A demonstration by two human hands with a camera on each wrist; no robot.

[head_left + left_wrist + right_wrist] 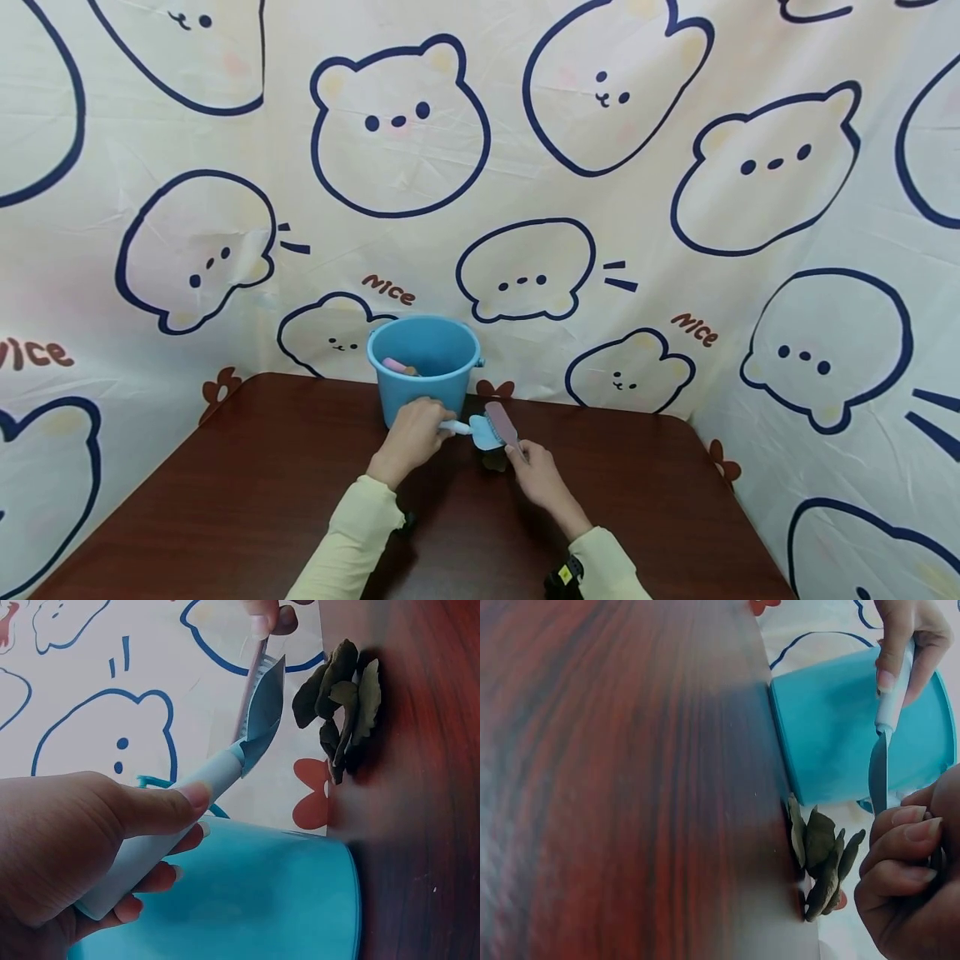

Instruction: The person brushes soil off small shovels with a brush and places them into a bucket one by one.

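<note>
My left hand [411, 439] grips the pale handle of a small blue dustpan-like shovel [264, 712], its thumb along the top. The shovel's blade [484, 433] points right, above the table. With curled fingers, my right hand [538, 475] holds a mauve brush [500, 423] by its handle. The white bristles [264, 666] face the inside of the blade and come right up to it. Below both tools, a small clump of dark grey-green dried leaves [349, 705] stands on the table; in the right wrist view the leaves [821, 859] appear beside my right fingers.
A blue bucket [412, 396] stands at the table's back edge, just beyond my left hand. Inside lies a pink-ended object [396, 365]. The dark reddish-brown wooden table [262, 492] meets a cream cloth backdrop [420, 258] with bear drawings behind and at both sides.
</note>
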